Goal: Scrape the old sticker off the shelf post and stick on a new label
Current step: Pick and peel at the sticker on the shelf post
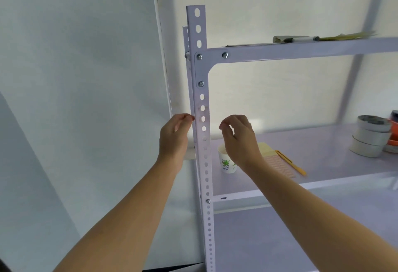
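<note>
A white perforated shelf post (202, 103) runs up the middle of the view. Faint brownish residue (199, 110) marks the post just above my hands. My left hand (175, 136) is at the post's left edge, thumb and fingertips touching it. My right hand (239, 138) hovers just right of the post, fingers curled with the fingertips pinched together; I cannot tell whether anything tiny is between them. On the middle shelf (323, 142) behind my right hand lie a pink label sheet (280, 164), a yellow pad (266, 147) and a yellow scraper-like tool (290, 161).
A paper cup (226, 161) stands on the shelf near the post. Stacked tape rolls (369, 136) and something orange (393, 138) sit at the right. On the top shelf (301, 50) lie a marker (301, 39) and flat papers. A white wall is to the left.
</note>
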